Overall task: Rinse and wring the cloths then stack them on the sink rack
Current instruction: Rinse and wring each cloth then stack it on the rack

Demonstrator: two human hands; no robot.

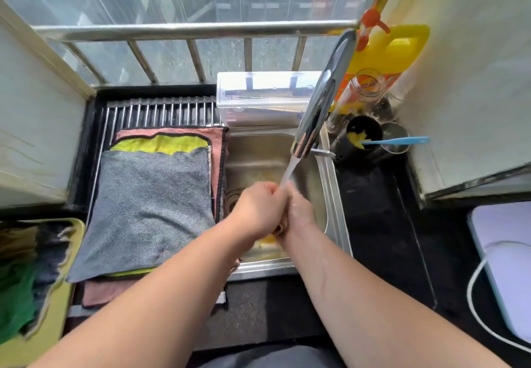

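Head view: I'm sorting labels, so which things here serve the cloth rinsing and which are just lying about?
Job: left hand, right hand, twisted cloth between them, running tap, sink, rack, grey cloth, yellow-green cloth, pink cloth, tray of cloths.
Lying about: clear box, yellow jug, glass jar, black cup, blue utensil, white appliance.

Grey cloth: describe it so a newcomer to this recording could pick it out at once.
Find the steel sink; directly left of it, a slatted rack carries a stack of cloths. The grey cloth lies flat on top, over a yellow-green cloth and a pink cloth whose edges show around it.
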